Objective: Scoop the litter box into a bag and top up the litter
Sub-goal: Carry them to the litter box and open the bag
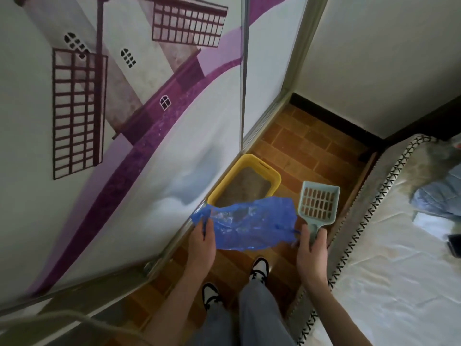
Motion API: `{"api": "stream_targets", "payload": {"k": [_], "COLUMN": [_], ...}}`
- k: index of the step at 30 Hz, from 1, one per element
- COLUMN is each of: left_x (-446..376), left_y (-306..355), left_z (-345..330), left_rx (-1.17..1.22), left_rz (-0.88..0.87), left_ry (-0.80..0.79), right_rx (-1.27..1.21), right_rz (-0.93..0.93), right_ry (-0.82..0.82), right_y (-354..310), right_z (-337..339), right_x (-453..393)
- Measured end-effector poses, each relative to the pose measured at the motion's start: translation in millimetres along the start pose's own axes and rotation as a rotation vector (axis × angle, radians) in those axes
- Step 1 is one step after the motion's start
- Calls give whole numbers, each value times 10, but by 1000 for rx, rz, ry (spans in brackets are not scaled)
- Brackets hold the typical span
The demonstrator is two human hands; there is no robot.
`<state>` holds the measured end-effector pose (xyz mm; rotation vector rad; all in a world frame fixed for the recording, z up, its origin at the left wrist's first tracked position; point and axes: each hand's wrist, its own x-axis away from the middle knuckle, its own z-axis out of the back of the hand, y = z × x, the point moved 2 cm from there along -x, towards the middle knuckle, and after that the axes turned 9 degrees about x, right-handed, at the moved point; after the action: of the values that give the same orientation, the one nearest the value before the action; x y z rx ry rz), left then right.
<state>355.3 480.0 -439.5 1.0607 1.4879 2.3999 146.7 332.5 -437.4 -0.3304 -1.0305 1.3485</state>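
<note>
Bag (245, 222) stretched between hands | left hand (202, 242) pinches bag | right hand (311, 248) grips scoop (318, 203) | litter box (245, 182) beyond

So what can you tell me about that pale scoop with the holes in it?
The scoop looks like pale grey-green plastic: a squarish, walled pan with rows of slots in its floor and a short handle. The right hand grips the handle, holding it in the air, pan pointing away from the person. It hangs right of the yellow litter box and beside the blue bag. Brownish tint shows through the slots; whether litter or floor, I cannot tell.
</note>
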Motion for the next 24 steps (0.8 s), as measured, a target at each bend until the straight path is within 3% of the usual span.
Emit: {"api": "stream_targets", "payload": {"k": [9,24], "left_x": [-486,-1511], "left_y": [-994,-3522], "left_z": [240,41], "left_rx": [43,96], "left_rz": [108,187], "left_ry": [78,-157], "right_rx": [104,112], "right_rz": [-74,-247], "right_ry": [43,24], "right_y": [724,3105], "right_z": [-561,-2184], "right_x": [-384,-395]}}
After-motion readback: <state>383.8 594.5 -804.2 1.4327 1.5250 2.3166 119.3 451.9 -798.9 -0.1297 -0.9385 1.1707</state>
